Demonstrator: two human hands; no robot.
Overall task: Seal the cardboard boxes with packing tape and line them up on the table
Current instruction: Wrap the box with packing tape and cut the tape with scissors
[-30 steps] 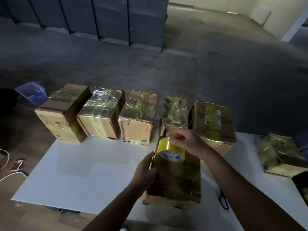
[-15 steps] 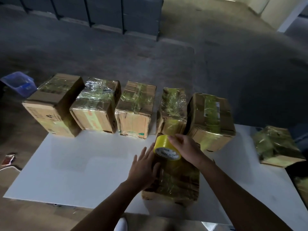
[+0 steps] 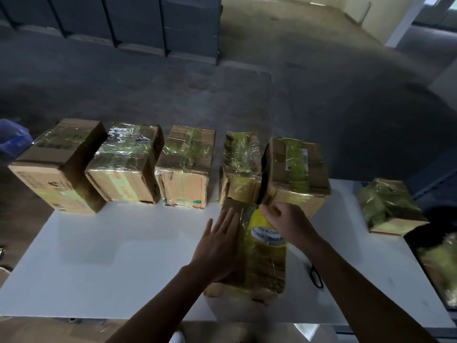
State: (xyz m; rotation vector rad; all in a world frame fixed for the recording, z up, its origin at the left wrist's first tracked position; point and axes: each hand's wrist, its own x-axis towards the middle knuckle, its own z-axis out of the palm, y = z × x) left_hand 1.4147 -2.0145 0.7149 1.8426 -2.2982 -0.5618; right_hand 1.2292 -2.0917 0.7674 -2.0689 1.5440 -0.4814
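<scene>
A cardboard box [image 3: 259,266] wrapped in yellowish tape lies near the front of the white table [image 3: 123,256]. My left hand [image 3: 217,246] lies flat with straight fingers on the box's left top. My right hand [image 3: 289,221] grips the yellow tape roll [image 3: 265,231], which sits on the box near its far end. Several taped boxes stand in a row along the table's far edge, from the leftmost box [image 3: 59,167] to the box [image 3: 296,172] just behind my right hand.
Another taped box [image 3: 388,206] sits apart at the far right of the table. Black scissors [image 3: 315,277] lie to the right of my right forearm. A blue bin [image 3: 12,139] stands on the floor at the left. Dark stacked crates [image 3: 138,23] line the back.
The tape roll has travelled with my right hand toward the box's far end and tipped lower. My left hand went from the box's side to lying flat on its top.
</scene>
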